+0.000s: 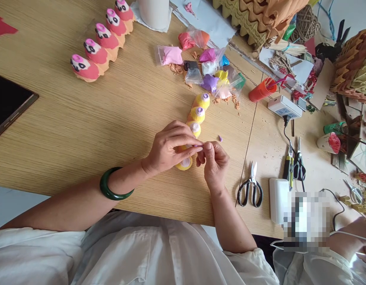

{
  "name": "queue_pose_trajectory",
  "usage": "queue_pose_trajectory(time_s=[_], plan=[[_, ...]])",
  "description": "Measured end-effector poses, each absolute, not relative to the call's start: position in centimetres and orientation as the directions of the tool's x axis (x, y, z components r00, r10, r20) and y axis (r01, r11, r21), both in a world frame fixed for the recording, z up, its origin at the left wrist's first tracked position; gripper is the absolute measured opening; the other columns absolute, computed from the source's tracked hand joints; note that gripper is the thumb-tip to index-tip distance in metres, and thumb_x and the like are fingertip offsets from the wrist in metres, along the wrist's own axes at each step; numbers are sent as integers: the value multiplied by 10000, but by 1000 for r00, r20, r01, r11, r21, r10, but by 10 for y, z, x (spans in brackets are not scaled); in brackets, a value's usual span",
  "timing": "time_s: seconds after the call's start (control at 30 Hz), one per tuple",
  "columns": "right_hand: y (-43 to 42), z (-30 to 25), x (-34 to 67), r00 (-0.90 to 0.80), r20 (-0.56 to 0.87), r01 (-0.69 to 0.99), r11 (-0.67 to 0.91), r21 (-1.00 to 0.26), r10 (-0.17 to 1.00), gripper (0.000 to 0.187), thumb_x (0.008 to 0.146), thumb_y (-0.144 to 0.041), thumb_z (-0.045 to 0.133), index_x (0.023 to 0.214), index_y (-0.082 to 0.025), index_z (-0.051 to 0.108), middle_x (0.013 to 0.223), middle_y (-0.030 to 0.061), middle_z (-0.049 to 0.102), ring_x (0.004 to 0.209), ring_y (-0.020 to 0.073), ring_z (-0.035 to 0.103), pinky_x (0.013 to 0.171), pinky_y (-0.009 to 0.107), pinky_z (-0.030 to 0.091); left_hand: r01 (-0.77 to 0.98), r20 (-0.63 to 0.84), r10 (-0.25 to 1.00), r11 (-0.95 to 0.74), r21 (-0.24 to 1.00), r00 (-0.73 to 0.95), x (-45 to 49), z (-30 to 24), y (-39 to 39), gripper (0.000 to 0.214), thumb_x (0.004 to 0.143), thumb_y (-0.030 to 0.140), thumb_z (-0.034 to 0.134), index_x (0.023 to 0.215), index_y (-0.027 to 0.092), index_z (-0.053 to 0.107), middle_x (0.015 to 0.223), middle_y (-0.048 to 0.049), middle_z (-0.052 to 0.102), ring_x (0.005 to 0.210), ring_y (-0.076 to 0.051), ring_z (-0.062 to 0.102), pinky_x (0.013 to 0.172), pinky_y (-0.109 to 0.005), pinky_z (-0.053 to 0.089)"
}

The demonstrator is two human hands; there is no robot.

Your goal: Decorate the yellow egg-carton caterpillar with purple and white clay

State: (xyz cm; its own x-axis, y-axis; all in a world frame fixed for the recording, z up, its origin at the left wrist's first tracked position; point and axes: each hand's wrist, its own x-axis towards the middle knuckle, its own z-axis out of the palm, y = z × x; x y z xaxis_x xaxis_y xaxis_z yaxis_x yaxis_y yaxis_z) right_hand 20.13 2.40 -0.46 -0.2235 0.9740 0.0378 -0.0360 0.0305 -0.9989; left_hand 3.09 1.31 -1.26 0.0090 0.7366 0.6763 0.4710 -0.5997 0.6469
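My left hand (170,147) and my right hand (215,160) meet fingertip to fingertip. Pinched between them is a thin bit of purple modelling clay (202,146), mostly hidden by the fingers. Just beneath and behind the hands lies a yellow-painted egg carton strip (198,114) with several bumps. Its far bumps carry purple clay rings on pale clay discs; my left hand covers part of the near end. A small purple clay scrap (220,138) rests on the table just beyond my right hand.
A pink egg carton strip (102,39) with clay faces stands at back left. Bagged coloured clay (209,79) lies beyond the yellow strip. To the right are scissors (251,186), an orange cup (262,90) and a power strip (284,107). A tablet (9,103) sits left; another person sits at right.
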Motion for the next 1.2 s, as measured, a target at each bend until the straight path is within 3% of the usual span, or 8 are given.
queue_pose_trajectory(time_s=[0.13, 0.27, 0.4, 0.67, 0.87, 1.03, 1.2], plan=[[25, -5, 202, -207, 41, -36, 34, -999, 978, 494, 1061, -608, 570, 786, -210, 671, 562, -59, 500, 478, 78, 466, 472, 224, 432, 491, 656, 754, -569, 659, -6, 30, -11, 13, 157, 1033, 330, 733, 928, 232, 798, 875, -3, 817, 870, -165, 715, 860, -344, 577], [26, -3, 202, -224, 74, -111, 50, -993, 972, 371, 1022, -554, 673, 870, -216, 700, 585, -69, 521, 492, 81, 491, 476, 215, 470, 473, 668, 744, -580, 663, -22, 28, -11, 13, 114, 1014, 300, 759, 929, 238, 803, 870, 1, 818, 861, -167, 713, 855, -343, 584], [24, -1, 202, -239, 51, -60, 37, -997, 970, 376, 996, -549, 712, 830, -216, 655, 584, -76, 541, 488, 75, 514, 490, 212, 489, 452, 663, 748, -580, 678, -35, 28, -12, 13, 115, 995, 319, 785, 916, 236, 799, 863, 0, 812, 863, -168, 711, 856, -339, 585], [24, -8, 202, -156, 43, -52, 36, -998, 987, 397, 1008, -562, 690, 802, -229, 624, 628, -61, 601, 481, 70, 511, 472, 213, 480, 436, 655, 755, -579, 689, -32, 28, -14, 14, 314, 907, 512, 846, 1066, 243, 812, 950, -35, 815, 925, -202, 708, 878, -368, 572], [25, -4, 201, -161, 59, -31, 55, -998, 985, 457, 980, -600, 712, 752, -224, 588, 568, -79, 530, 455, 68, 483, 462, 217, 456, 474, 621, 784, -543, 693, -10, 27, -11, 13, 141, 1023, 381, 746, 994, 266, 823, 901, -12, 819, 885, -181, 717, 859, -371, 582], [26, -4, 203, -200, 106, -101, 87, -991, 974, 418, 1071, -555, 592, 879, -207, 724, 602, -50, 565, 517, 76, 519, 512, 216, 473, 495, 606, 796, -528, 690, 5, 26, -9, 13, 178, 1048, 375, 698, 957, 298, 829, 895, -6, 825, 875, -201, 715, 846, -404, 592], [25, -4, 204, -250, 48, -91, 26, -996, 967, 322, 956, -529, 776, 897, -224, 690, 635, -62, 589, 520, 86, 546, 514, 229, 538, 518, 648, 761, -562, 645, 17, 24, -10, 12, 140, 1045, 331, 710, 1004, 288, 836, 916, -1, 830, 917, -187, 717, 862, -364, 592]])
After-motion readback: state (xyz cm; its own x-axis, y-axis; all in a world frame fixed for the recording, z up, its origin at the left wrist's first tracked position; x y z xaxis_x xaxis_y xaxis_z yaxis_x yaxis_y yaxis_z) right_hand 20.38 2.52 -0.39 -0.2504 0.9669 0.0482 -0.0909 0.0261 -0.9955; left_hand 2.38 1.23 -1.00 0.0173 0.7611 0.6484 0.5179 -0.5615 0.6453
